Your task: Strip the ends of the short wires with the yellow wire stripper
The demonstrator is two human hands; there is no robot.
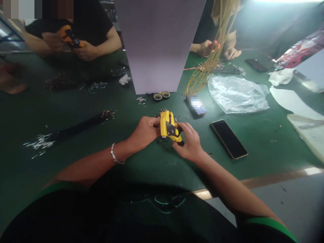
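Note:
My right hand (190,142) is wrapped round the handles of a yellow and black wire stripper (165,125), its head pointing away from me over the table. Close against the left side of the tool's head is my left hand (147,133), fingers pinched together. Whatever lies between those fingers is hidden or too small to make out. Beneath and behind the stripper, small copper-coloured and dark bits (162,113) lie scattered on the green table. A bundle of black wires (78,128) with silvery terminals at one end and copper-coloured ends at the other lies to the left.
A white panel (159,47) stands ahead, with tape rolls (157,97) at its foot. To the right are a phone (229,139), a clear plastic bag (239,94) and hanging yellow wires (215,57). Across the table, one co-worker holds an orange tool (69,36); another's hands show right.

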